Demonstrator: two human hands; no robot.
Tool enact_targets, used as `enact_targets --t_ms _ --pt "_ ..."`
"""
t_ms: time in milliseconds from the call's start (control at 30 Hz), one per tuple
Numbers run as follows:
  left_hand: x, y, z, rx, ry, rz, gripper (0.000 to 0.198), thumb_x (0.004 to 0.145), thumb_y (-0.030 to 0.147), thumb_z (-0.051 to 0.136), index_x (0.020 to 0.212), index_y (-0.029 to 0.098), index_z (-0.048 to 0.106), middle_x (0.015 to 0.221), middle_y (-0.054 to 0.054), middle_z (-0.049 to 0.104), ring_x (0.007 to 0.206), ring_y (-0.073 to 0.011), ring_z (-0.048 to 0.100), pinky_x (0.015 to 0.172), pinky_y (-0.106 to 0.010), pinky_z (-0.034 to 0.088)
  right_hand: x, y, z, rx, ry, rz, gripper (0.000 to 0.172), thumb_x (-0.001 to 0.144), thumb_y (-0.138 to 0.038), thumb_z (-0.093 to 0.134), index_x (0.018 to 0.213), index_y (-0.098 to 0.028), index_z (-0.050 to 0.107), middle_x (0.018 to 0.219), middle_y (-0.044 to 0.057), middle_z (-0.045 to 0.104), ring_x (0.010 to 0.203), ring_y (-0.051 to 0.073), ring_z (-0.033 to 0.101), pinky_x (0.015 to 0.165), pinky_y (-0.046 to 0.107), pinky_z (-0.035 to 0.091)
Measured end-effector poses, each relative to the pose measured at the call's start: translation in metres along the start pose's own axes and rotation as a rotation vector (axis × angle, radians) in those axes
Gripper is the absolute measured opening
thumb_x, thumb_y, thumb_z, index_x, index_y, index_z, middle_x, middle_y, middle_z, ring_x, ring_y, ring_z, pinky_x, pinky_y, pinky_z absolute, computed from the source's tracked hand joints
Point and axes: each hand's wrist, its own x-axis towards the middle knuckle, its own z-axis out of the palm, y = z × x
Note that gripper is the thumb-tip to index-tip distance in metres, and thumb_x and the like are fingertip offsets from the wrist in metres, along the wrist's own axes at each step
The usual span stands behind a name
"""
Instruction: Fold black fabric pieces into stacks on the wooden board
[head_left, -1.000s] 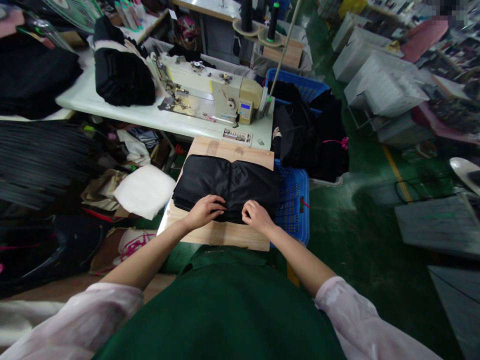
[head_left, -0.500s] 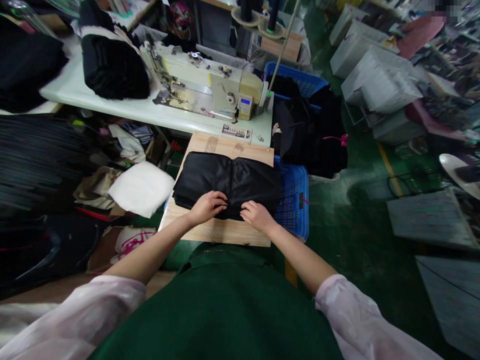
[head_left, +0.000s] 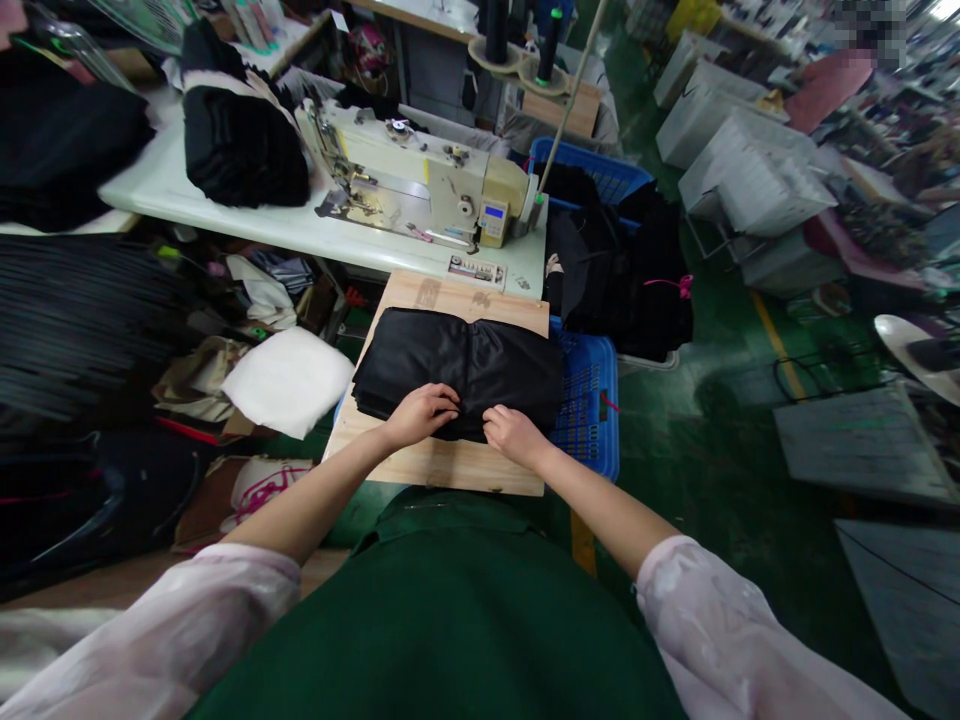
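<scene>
Two bare hands lie on one item. The left hand [head_left: 421,415] has its fingers [head_left: 444,400] close together and slightly curved, resting on top of the fabric. The right hand [head_left: 511,436] has its fingers [head_left: 495,419] bunched and bent down onto the same fabric, just beside the left hand. Whether either hand pinches a fold cannot be determined from this view.

The folded black fabric [head_left: 457,365] lies directly under both hands, and they cover part of its near edge. Its layers merge in the dark material, so their number cannot be read. It sits on a pale wooden board [head_left: 450,295], with its right edge near the board's right edge. A blue plastic crate [head_left: 589,400] is partly hidden under that side of the board.

A white cloth [head_left: 289,382] lies just left of the board. A pile of black garments [head_left: 619,275] stands to the right. Beyond the board is a white sewing table [head_left: 172,190] carrying an industrial sewing machine [head_left: 409,175]
</scene>
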Motion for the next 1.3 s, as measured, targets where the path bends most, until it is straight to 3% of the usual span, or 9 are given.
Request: enact_targets --t_ms 367,600,767,1133,1300 --pt "-0.001 -0.002 0.005 0.012 0.002 -0.019 0.019 0.088 0.029 0.055 0.087 0.021 0.072 0.104 -0.005 0.066 0.093 -0.0183 0.059 0.089 -0.034 0.045 0.002 -0.013 0.012 -0.071 -0.047 0.026 0.018 0.089 -0.008 0.048 0.084 -0.012 0.065 0.095 0.013 0.061 0.087 0.022 0.048 0.069 0.033 0.040" --pt "0.002 -0.002 -0.002 -0.032 -0.044 -0.015 0.025 0.091 0.034 0.052 0.086 0.020 0.072 0.104 -0.005 0.066 0.094 -0.0175 0.060 0.091 -0.032 0.045 0.007 -0.003 0.009 0.290 0.163 0.258 0.015 0.076 -0.005 0.058 0.068 -0.016 0.063 0.087 0.006 0.062 0.083 0.018 0.050 0.075 0.028 0.043" --pt "0.002 0.003 -0.010 -0.006 -0.094 0.004 0.030 0.082 0.047 0.063 0.090 0.020 0.072 0.108 -0.006 0.064 0.098 -0.0198 0.059 0.091 -0.033 0.045 0.008 0.002 0.008 0.469 0.191 0.354 0.016 0.069 -0.004 0.062 0.062 -0.018 0.061 0.083 0.003 0.063 0.081 0.016 0.053 0.074 0.026 0.044" --pt "0.001 0.007 -0.012 0.025 -0.114 0.008 0.020 0.087 0.029 0.055 0.090 0.020 0.073 0.110 -0.006 0.062 0.099 -0.0190 0.059 0.093 -0.034 0.044 0.008 0.000 -0.008 0.422 0.128 0.325 0.016 0.072 -0.006 0.060 0.063 -0.019 0.060 0.088 0.003 0.065 0.082 0.016 0.055 0.069 0.026 0.045" --pt "0.001 0.008 -0.012 0.039 -0.124 0.016 0.020 0.088 0.030 0.054 0.089 0.021 0.072 0.109 -0.006 0.063 0.101 -0.0190 0.059 0.092 -0.033 0.044 0.010 -0.003 -0.010 0.410 0.139 0.351 0.015 0.071 -0.006 0.057 0.065 -0.020 0.057 0.087 0.003 0.063 0.081 0.016 0.055 0.069 0.025 0.044"
